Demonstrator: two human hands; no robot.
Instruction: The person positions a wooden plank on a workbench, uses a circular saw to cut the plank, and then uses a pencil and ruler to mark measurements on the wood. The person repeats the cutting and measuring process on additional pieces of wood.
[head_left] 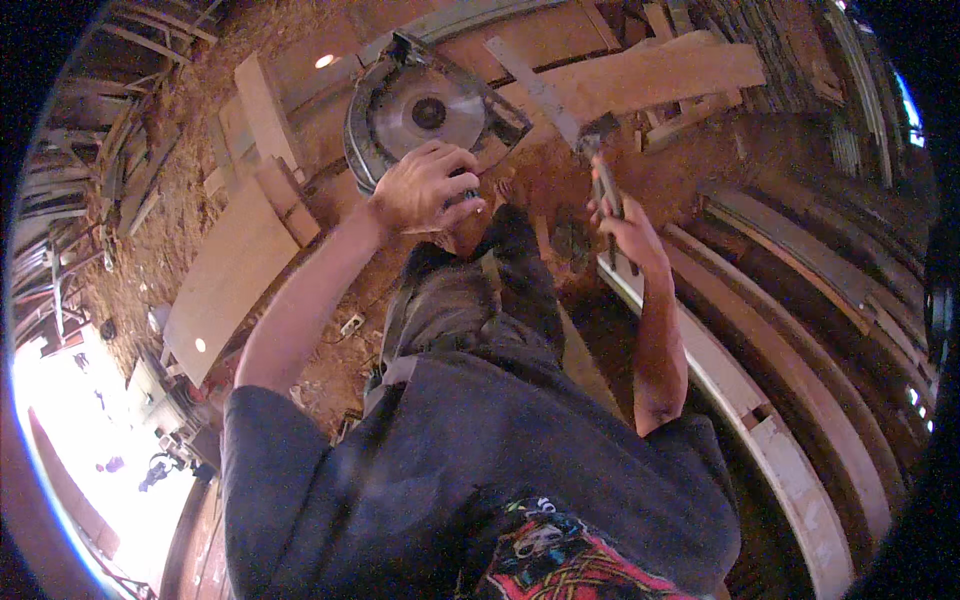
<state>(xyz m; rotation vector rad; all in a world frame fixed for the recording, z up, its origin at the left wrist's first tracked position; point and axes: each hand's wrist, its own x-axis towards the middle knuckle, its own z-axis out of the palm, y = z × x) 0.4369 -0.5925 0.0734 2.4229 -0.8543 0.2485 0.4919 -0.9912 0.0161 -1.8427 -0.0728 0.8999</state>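
Observation:
My left hand [428, 188] has its fingers curled at the near side of a circular saw [375, 125], gripping it. The saw's round blade [455, 115] faces up toward me, and my hand hides the part gripped. To the right, my right hand [632, 232] is closed around the handle of a hammer-like tool [599, 170] with a dark head and an orange patch below it. The exact kind is hard to make out. A long flat metal rule [530, 82] runs from beside that head to the far left; whether they are joined I cannot tell.
Pale boards [650, 78] lie beyond the saw. A wide wooden panel [240, 265] is at the left, with a narrow block [265, 110] farther off. Long planks [780, 330] are stacked along the right. Sawdust [185, 190] covers the ground; a plug socket [351, 324] lies near my leg.

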